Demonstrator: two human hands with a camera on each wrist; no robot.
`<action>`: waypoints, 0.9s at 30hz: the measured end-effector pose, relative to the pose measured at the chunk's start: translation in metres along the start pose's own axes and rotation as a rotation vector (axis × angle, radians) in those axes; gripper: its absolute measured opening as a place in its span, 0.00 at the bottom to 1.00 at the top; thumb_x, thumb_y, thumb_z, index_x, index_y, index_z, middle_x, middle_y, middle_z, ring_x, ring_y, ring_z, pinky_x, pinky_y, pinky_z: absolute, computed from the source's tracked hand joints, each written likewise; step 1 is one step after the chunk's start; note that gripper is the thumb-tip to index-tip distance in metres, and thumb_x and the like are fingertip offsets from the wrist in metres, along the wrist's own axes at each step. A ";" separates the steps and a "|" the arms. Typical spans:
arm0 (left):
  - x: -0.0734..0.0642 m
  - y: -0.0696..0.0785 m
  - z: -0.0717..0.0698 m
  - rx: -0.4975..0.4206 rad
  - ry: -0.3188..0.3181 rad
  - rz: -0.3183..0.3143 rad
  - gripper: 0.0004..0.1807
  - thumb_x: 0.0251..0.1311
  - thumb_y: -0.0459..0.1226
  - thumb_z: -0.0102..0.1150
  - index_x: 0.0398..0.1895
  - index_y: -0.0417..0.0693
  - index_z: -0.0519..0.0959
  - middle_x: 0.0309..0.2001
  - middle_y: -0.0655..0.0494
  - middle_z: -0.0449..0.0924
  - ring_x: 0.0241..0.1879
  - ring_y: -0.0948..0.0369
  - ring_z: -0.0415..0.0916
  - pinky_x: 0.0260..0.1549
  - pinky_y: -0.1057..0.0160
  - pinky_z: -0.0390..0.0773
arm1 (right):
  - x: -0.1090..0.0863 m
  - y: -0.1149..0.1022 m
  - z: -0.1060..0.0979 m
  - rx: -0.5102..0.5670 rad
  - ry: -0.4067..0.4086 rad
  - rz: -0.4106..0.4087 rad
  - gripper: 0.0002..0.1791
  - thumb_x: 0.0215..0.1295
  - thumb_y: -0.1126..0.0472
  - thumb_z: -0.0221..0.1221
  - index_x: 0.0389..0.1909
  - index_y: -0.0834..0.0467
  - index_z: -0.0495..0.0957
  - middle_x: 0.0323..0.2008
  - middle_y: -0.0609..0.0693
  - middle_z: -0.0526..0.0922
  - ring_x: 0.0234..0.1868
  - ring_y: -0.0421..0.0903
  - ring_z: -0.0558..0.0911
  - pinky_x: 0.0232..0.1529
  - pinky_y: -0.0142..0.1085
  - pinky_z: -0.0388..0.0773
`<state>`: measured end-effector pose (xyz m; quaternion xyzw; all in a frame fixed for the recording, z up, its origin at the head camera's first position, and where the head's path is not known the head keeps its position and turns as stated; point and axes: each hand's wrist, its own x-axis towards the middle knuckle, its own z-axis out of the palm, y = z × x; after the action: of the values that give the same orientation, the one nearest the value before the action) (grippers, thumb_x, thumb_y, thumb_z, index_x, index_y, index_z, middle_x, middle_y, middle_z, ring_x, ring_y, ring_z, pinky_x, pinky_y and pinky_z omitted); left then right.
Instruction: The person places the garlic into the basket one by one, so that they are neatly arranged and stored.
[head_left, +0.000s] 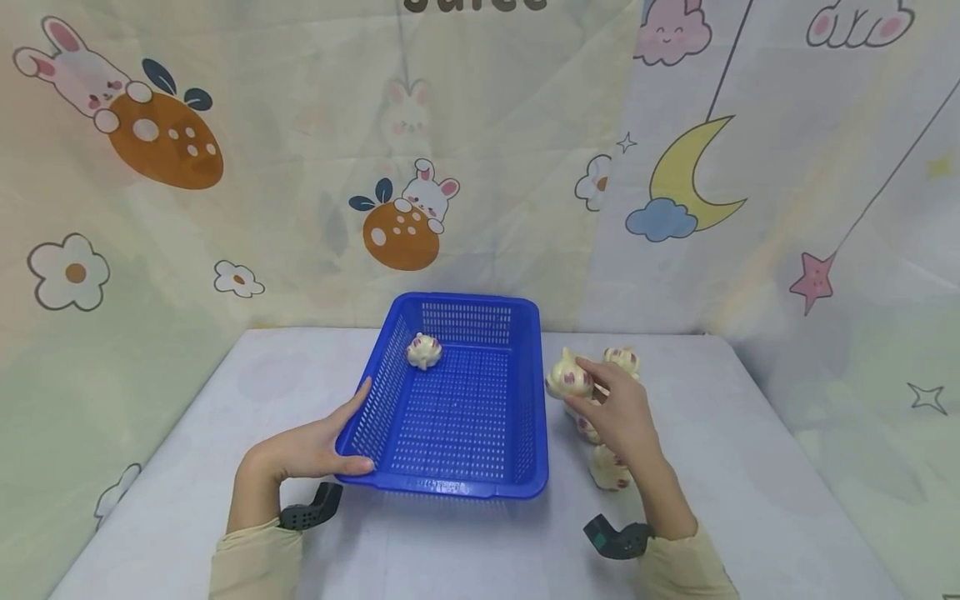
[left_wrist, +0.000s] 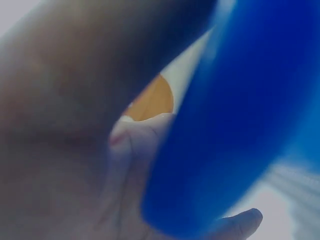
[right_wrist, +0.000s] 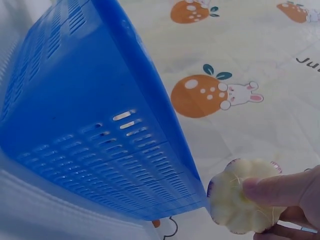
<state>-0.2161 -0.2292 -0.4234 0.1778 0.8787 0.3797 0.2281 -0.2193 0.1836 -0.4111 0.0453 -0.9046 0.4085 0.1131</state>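
A blue plastic basket (head_left: 453, 485) with slotted walls stands in the middle of the table in the head view. My left hand (head_left: 318, 442) grips its near left corner, thumb over the front rim and fingers along the left side; the left wrist view has the blue rim (left_wrist: 215, 125) between thumb and palm. Inside, by the left wall, lies one cream garlic bulb (head_left: 424, 352) with purple marks. Just outside the basket's right rim, my right hand (head_left: 618, 408) pinches another garlic bulb (head_left: 567, 375) between thumb and fingers. The right wrist view shows the thumb across the held bulb's (right_wrist: 227, 200) pale underside.
More garlic bulbs lie in a rough column right of the basket: one at the back (head_left: 622, 358), one partly behind the right hand (head_left: 587, 428), one nearer the front (head_left: 609, 471). A printed cloth (head_left: 510, 208) hangs behind the white table (head_left: 450, 550).
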 end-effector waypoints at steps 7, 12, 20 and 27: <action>-0.001 0.002 0.002 -0.008 -0.010 0.035 0.66 0.51 0.52 0.66 0.74 0.56 0.21 0.76 0.41 0.24 0.74 0.38 0.33 0.66 0.34 0.48 | -0.001 -0.003 0.006 0.089 -0.005 0.029 0.31 0.55 0.66 0.67 0.62 0.59 0.72 0.51 0.56 0.77 0.60 0.55 0.76 0.53 0.36 0.77; -0.001 0.001 0.003 -0.028 -0.017 0.028 0.68 0.49 0.53 0.68 0.73 0.56 0.20 0.75 0.41 0.23 0.74 0.38 0.32 0.65 0.33 0.48 | -0.003 -0.004 0.011 0.140 -0.018 0.058 0.32 0.55 0.62 0.68 0.62 0.57 0.71 0.54 0.54 0.75 0.61 0.54 0.75 0.54 0.35 0.76; 0.000 0.002 0.000 -0.018 -0.046 0.045 0.70 0.47 0.54 0.69 0.73 0.55 0.19 0.75 0.40 0.23 0.73 0.37 0.33 0.65 0.33 0.48 | -0.007 -0.005 0.021 0.255 -0.071 0.048 0.34 0.54 0.57 0.69 0.63 0.56 0.71 0.59 0.55 0.72 0.62 0.55 0.74 0.55 0.37 0.75; 0.002 0.003 0.000 -0.032 -0.061 0.049 0.72 0.46 0.53 0.70 0.72 0.56 0.16 0.75 0.39 0.21 0.73 0.36 0.34 0.65 0.33 0.49 | -0.005 -0.009 0.026 0.321 -0.106 -0.021 0.34 0.53 0.60 0.69 0.62 0.59 0.72 0.57 0.56 0.75 0.63 0.55 0.73 0.54 0.36 0.76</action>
<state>-0.2175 -0.2260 -0.4215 0.2069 0.8607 0.3935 0.2481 -0.2176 0.1581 -0.4226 0.0938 -0.8320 0.5434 0.0607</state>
